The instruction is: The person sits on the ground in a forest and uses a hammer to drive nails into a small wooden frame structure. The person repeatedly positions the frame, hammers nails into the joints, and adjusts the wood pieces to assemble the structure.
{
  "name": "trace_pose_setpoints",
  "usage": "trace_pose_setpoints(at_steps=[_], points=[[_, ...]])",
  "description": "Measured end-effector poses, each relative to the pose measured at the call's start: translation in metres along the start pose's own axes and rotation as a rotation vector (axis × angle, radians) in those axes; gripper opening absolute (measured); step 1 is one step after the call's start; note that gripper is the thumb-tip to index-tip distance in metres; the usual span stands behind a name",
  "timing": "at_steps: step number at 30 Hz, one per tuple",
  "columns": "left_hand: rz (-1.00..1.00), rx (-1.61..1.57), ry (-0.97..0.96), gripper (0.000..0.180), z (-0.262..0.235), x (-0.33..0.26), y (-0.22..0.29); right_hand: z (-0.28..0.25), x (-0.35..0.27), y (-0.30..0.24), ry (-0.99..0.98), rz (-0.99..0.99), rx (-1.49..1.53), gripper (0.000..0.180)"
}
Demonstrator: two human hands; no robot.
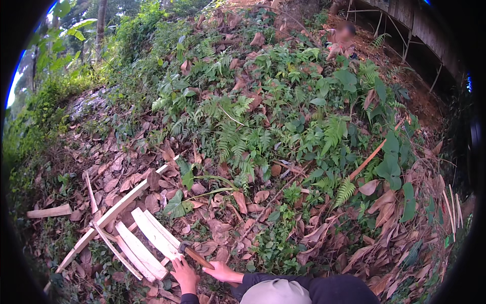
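Note:
In my right hand (223,272) is the wooden handle of a hammer (199,257), its dark metal head over the near end of a pale wooden slat (154,234). The fingers of my left hand (185,276) are on that slat end, just below the hammer head; whether they also pinch something small is not visible. A second pale slat (140,255) and a thin, bark-edged strip (116,252) lie to the left. These slats cross a long squared pole (124,203) that runs diagonally over the leaves.
A short wood piece (49,212) lies far left. Ferns and leafy plants (238,131) cover the slope ahead. A brown stick (374,154) leans at right, with thin pale sticks (449,207) beyond. Uphill, a person (338,44) is near a raised wooden structure (410,23).

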State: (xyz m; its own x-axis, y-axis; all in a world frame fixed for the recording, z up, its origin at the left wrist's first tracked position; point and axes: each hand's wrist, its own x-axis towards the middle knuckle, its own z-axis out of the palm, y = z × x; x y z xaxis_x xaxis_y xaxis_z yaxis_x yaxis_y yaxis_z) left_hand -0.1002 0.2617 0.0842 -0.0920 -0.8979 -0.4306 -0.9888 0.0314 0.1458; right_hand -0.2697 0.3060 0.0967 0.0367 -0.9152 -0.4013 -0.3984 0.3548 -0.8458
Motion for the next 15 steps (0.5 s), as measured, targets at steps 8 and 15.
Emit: trace_pose_setpoints(at_steps=[8,15], points=[[-0.004,0.0,0.033,0.108,0.0,-0.002,-0.002,-0.004,-0.004,-0.013,-0.038,-0.001,-0.023,0.043],[0.01,-0.006,0.029,0.108,0.0,-0.002,0.002,0.0,0.004,0.015,-0.002,-0.067,-0.059,0.039]])
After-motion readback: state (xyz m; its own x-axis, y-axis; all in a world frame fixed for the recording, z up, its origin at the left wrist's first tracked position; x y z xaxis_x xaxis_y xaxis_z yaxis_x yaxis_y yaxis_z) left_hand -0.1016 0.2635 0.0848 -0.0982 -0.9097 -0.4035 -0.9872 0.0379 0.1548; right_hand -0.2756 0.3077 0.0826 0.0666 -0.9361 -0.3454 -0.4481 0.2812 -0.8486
